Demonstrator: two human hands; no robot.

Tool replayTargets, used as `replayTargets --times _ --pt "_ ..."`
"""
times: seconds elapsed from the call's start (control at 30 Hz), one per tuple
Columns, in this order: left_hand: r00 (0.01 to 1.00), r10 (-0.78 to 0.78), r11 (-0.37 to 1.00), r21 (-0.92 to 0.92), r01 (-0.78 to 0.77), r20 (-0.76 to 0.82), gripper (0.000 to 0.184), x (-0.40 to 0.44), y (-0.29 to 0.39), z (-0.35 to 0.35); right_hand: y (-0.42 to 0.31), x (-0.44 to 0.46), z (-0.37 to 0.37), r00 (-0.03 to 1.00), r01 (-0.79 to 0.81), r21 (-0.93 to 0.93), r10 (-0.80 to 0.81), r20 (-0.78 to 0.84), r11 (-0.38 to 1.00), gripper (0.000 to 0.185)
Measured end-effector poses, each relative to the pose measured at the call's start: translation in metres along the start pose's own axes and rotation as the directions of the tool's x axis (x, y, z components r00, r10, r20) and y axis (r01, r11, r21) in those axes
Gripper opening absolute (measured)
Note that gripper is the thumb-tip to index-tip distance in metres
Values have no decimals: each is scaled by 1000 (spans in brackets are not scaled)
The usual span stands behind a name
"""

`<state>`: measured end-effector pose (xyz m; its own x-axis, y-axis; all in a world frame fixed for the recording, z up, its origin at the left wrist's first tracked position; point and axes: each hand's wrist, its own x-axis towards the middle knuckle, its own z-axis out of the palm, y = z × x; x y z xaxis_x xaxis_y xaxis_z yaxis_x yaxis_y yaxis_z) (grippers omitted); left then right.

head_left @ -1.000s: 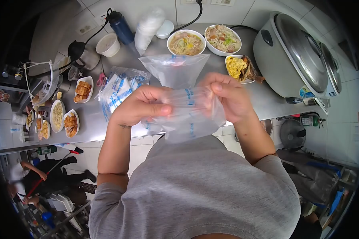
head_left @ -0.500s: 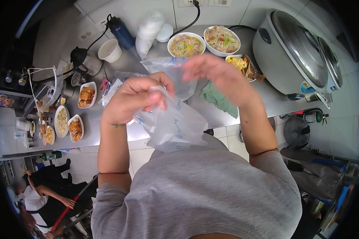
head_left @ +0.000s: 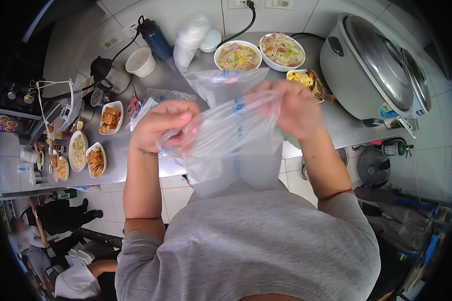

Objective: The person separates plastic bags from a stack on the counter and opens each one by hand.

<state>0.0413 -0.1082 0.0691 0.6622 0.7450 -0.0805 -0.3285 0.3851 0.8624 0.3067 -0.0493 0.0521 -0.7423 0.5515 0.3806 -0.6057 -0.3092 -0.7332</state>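
Between my hands a clear plastic bag (head_left: 236,145) with blue print hangs in front of my shirt. My left hand (head_left: 168,125) is closed on its left side, and my right hand (head_left: 296,108), slightly blurred, grips its upper right edge. Another clear bag (head_left: 221,88) lies on the counter just beyond. Left of it is a pack of printed plastic (head_left: 155,100). Two bowls of noodles, one (head_left: 237,56) nearer the middle and one (head_left: 282,51) to its right, stand behind the bags. A dish with yellow food (head_left: 300,79) is partly behind my right hand.
A large cooker (head_left: 364,70) stands at the right. On the steel counter (head_left: 118,160) at left are dishes of fried pieces (head_left: 110,118), pink scissors (head_left: 133,105), a kettle (head_left: 113,75), a tub (head_left: 140,62) and a blue bottle (head_left: 155,40). People (head_left: 78,283) are at lower left.
My right hand let go of the bag, then came back and took hold of its edge. The bag is now spread wider between my hands. People at lower left have shifted.
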Motion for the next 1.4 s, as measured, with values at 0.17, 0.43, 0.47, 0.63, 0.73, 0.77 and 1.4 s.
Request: replayTargets --times 0.17,0.43,0.47,0.63,0.73,0.77,1.4 --pt "981 82 984 -142 -107 -174 21 22 -3 -42 -10 18 -13 982 -74 351 130 -138 934 27" --pt "800 -259 824 -556 -110 -542 23 65 -167 -120 122 -20 -148 594 -343 549 629 -502 762 16" --pt "787 -262 835 -540 -106 -559 21 68 -181 -127 140 -28 -162 558 -378 534 646 -520 756 15" --pt "675 -29 999 -36 4 -737 19 73 -199 -143 156 -32 -156 410 -519 58 308 -858 853 16" --pt "509 138 962 236 134 -849 26 54 -167 -104 150 -55 -144 647 -652 -737 -377 -663 177 19" --pt "513 193 958 274 86 -836 28 48 -160 -94 138 -67 -133 723 -617 -778 -477 -499 -121 21" --pt "670 565 763 613 -204 -481 17 35 -91 37 46 -41 9 914 -356 -856 -49 -402 374 17"
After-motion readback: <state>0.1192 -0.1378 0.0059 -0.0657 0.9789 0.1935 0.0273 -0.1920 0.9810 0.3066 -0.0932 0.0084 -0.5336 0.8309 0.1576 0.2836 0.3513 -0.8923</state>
